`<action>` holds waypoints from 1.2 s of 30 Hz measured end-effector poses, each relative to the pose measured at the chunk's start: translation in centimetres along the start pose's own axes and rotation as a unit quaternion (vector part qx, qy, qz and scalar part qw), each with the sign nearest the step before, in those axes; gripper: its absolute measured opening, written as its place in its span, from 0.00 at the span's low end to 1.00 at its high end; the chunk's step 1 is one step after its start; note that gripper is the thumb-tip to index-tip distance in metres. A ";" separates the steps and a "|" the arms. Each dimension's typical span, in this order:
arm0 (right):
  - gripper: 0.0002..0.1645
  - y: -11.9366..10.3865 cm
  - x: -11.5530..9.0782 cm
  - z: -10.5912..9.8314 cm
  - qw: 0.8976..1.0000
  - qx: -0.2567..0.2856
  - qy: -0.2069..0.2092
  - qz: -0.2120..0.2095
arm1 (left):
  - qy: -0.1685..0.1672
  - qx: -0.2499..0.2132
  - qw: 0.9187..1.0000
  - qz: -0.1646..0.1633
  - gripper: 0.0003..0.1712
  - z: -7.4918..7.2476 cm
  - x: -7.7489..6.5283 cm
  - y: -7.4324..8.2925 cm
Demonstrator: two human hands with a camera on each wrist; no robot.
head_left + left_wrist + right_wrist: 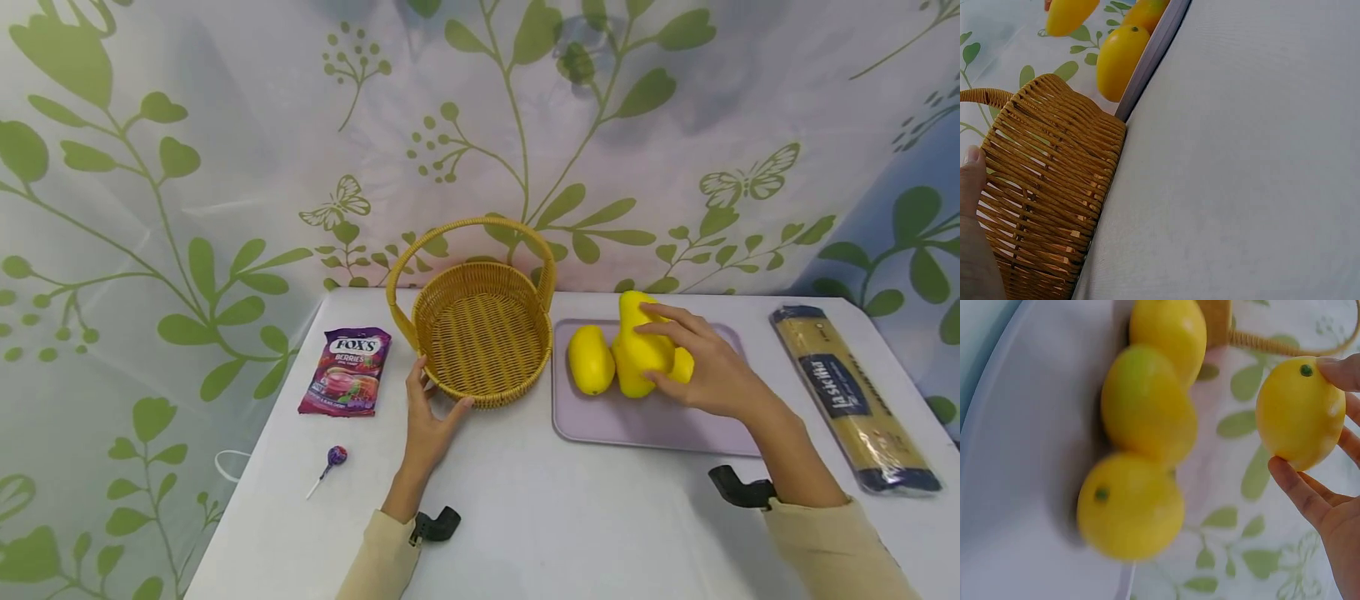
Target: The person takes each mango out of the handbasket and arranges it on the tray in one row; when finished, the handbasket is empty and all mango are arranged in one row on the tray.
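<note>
On the white table stands a round wicker basket (483, 387) with a tall arched handle; its inside shows bare weave. My left hand (432, 425) holds its near-left side, thumb along the front wall, fingers on the left. The thumb (971, 178) also shows against the wicker in the left wrist view. My right hand (708, 367) grips a yellow mango (1300, 415) between thumb and fingertips, raised above the lilac tray (630, 435). Beneath it, several mangoes sit on the tray, among them one at the left (591, 360) and a greenish-yellow one (1144, 403).
Left of the basket lie a purple Fox's candy bag (347, 372) and a lollipop (335, 457). A long spaghetti pack (851, 396) lies right of the tray. Behind the table hangs a leaf-patterned curtain (465, 100).
</note>
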State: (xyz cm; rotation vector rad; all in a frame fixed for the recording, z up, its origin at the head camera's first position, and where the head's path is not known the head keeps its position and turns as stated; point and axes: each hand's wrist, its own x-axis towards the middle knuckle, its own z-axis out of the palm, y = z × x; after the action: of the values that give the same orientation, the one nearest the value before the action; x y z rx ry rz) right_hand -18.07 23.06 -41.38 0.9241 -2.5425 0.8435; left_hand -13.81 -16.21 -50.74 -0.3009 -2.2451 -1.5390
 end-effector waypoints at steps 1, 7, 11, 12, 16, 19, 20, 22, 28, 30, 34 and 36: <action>0.36 0.4 -0.3 -0.3 1.000 -0.004 0.005 0.003 | 0.000 0.001 1.000 -0.001 0.52 0.0 0.0 0.0; 0.39 2.7 -2.5 -1.9 0.999 -0.028 0.019 0.036 | -0.001 0.001 1.000 -0.006 0.52 -0.2 0.0 -0.1; 0.38 3.8 -3.9 -2.6 0.997 -0.030 0.019 0.074 | 0.000 -0.002 1.000 -0.009 0.52 -0.2 -0.1 -0.1; 0.37 4.1 -4.2 -2.7 0.996 -0.031 0.019 0.086 | 0.000 -0.001 1.000 -0.009 0.52 -0.2 -0.1 -0.1; 0.36 5.1 -5.3 -3.1 0.993 -0.035 0.012 0.115 | 0.002 -0.001 1.000 -0.009 0.52 -0.2 -0.1 -0.2; 0.36 5.6 -6.0 -3.3 0.991 -0.030 0.004 0.130 | 0.003 0.001 1.000 -0.008 0.52 -0.2 -0.2 -0.3; 0.35 5.8 -6.2 -3.3 0.990 -0.026 0.000 0.135 | 0.003 0.002 1.000 -0.008 0.52 -0.1 -0.2 -0.4; 0.35 6.1 -6.6 -3.3 0.989 -0.019 -0.007 0.146 | 0.003 0.002 1.000 -0.007 0.52 -0.1 -0.2 -0.4; 0.35 7.1 -7.6 -3.1 0.982 -0.021 -0.036 0.187 | 0.002 -0.003 1.000 -0.008 0.52 0.0 -0.2 -0.3; 0.35 7.4 -7.9 -3.0 0.978 -0.017 -0.048 0.200 | 0.002 -0.003 1.000 -0.009 0.52 0.0 -0.1 -0.2; 0.36 7.9 -8.3 -2.6 0.974 -0.012 -0.062 0.215 | 0.001 -0.005 1.000 -0.009 0.52 0.0 -0.1 0.0; 0.37 8.1 -8.4 -2.4 0.974 -0.008 -0.065 0.215 | 0.001 -0.006 1.000 -0.007 0.52 0.1 0.0 0.0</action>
State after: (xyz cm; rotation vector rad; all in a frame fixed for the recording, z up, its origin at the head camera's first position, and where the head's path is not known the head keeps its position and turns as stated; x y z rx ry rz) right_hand -16.94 33.65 -46.80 0.4350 -2.9131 0.8981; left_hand -13.80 -16.15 -50.75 -0.2867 -2.2429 -1.5590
